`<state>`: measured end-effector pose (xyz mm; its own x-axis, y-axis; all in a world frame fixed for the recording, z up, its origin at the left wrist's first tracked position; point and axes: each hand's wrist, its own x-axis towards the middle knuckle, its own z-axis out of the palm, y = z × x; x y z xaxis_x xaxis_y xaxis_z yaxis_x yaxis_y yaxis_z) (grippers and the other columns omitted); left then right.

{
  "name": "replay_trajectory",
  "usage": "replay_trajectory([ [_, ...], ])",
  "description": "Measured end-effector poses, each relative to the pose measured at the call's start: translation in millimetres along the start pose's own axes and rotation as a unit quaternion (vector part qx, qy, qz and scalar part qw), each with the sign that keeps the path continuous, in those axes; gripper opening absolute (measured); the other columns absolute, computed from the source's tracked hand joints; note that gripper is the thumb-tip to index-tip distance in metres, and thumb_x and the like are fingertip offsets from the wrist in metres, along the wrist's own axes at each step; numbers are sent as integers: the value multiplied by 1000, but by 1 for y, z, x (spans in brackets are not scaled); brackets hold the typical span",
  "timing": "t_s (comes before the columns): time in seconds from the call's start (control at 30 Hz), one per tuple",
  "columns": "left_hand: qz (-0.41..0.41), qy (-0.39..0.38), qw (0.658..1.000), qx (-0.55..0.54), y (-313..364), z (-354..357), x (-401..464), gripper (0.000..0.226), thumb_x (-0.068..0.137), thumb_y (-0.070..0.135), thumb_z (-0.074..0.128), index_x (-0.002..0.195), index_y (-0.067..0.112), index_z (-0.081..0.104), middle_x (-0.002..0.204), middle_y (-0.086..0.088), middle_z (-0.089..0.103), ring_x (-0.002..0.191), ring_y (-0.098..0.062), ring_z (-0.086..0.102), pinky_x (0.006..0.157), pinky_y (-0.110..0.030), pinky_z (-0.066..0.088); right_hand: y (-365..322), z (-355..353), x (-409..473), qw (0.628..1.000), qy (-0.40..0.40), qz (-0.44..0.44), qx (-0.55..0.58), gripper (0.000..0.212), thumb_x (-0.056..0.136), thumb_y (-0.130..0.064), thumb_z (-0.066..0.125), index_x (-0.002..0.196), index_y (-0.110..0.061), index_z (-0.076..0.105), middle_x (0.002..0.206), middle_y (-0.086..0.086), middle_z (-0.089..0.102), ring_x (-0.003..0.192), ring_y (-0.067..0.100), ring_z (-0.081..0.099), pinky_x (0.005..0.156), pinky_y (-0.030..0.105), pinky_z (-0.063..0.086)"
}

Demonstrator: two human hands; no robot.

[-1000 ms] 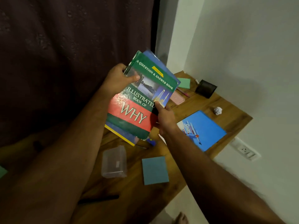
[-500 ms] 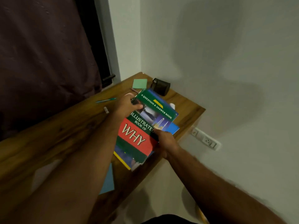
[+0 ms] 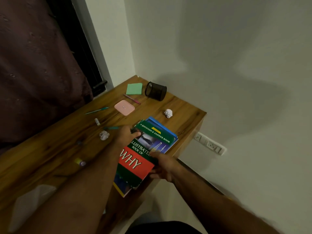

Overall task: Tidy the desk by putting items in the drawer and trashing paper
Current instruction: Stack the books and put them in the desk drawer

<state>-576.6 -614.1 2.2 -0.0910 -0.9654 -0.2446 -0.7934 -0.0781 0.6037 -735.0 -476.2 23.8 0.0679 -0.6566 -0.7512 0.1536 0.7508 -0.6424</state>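
Note:
Both hands hold a stack of books [image 3: 143,156] over the right end of the wooden desk [image 3: 59,141]; the top one is green and red with "WHY" on its cover, and blue books show beneath it. My left hand [image 3: 125,135] grips the stack's far left edge, thumb on the cover. My right hand [image 3: 163,165] grips the near right edge. Two crumpled paper balls lie on the desk, one [image 3: 168,113] near the right edge and one [image 3: 104,135] left of my left hand.
On the desk lie a green sticky-note pad [image 3: 134,88], a tipped black mesh pen cup [image 3: 156,91], a pink case [image 3: 124,107], a pink pen [image 3: 131,99], a teal pen [image 3: 97,110], an eraser [image 3: 97,122] and a glue stick [image 3: 80,162]. A wall socket [image 3: 210,146] sits right.
The books came down from held high to low over the desk's right end. My view swung right, bringing the pens, pink case and paper balls into sight.

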Motion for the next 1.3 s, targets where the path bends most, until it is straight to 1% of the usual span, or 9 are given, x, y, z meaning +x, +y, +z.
replay_trajectory([
  [0.2,7,-13,1000,20,3,5,24,32,82,29,74,106,9,69,102,-11,69,91,-24,62,73,-32,45,-14,9,6,998,10,47,27,27,96,-34,56,116,-18,49,94,9,61,85,27,62,77,39,56],
  [0.33,13,5,999,46,2,10,34,35,82,35,73,103,8,67,107,-15,63,99,-28,58,79,-37,47,-14,13,17,997,47,48,31,42,93,-36,60,128,-16,47,104,11,59,91,31,62,79,40,57],
  [0.47,21,17,997,78,4,13,36,38,86,37,67,108,6,64,114,-16,60,111,-30,52,93,-44,45,-15,13,24,998,58,35,5,49,91,-44,60,130,-17,48,116,13,59,93,34,64,69,37,56],
  [0.63,14,19,994,108,2,12,37,42,89,39,62,118,8,61,124,-16,55,121,-30,45,103,-42,37,-15,13,29,997,70,31,1,59,87,-48,64,133,-16,46,126,20,58,100,39,63,77,43,57],
  [0.73,16,11,995,101,-4,13,40,45,86,44,64,119,14,61,123,-15,53,118,-31,46,98,-42,40,-14,13,30,996,85,19,0,57,88,-45,65,132,-14,48,116,15,61,91,36,65,72,41,58],
  [0.9,22,5,996,91,-5,11,41,44,85,42,67,120,18,62,120,-11,56,113,-29,50,95,-42,44,-9,15,29,996,91,-1,12,30,92,-39,62,111,-19,51,92,4,61,83,27,60,80,42,52],
  [1.07,-15,-16,997,71,2,6,45,44,78,42,75,109,12,67,107,-12,66,99,-27,60,80,-39,52,-10,19,32,993,109,6,46,42,85,-46,67,112,-19,50,108,14,59,97,34,58,80,41,52],
  [1.17,-37,-58,996,49,2,-3,47,43,77,40,77,106,11,66,102,-11,66,88,-23,60,67,-32,45,-8,17,34,993,110,14,39,48,83,-49,67,116,-17,52,116,17,60,100,35,60,76,38,53],
  [1.3,-41,-102,993,-40,5,-13,48,35,79,31,77,103,10,63,97,-10,67,87,-23,64,73,-33,51,-6,13,34,993,108,7,38,41,84,-47,67,110,-19,52,103,12,60,97,34,60,75,38,53],
])
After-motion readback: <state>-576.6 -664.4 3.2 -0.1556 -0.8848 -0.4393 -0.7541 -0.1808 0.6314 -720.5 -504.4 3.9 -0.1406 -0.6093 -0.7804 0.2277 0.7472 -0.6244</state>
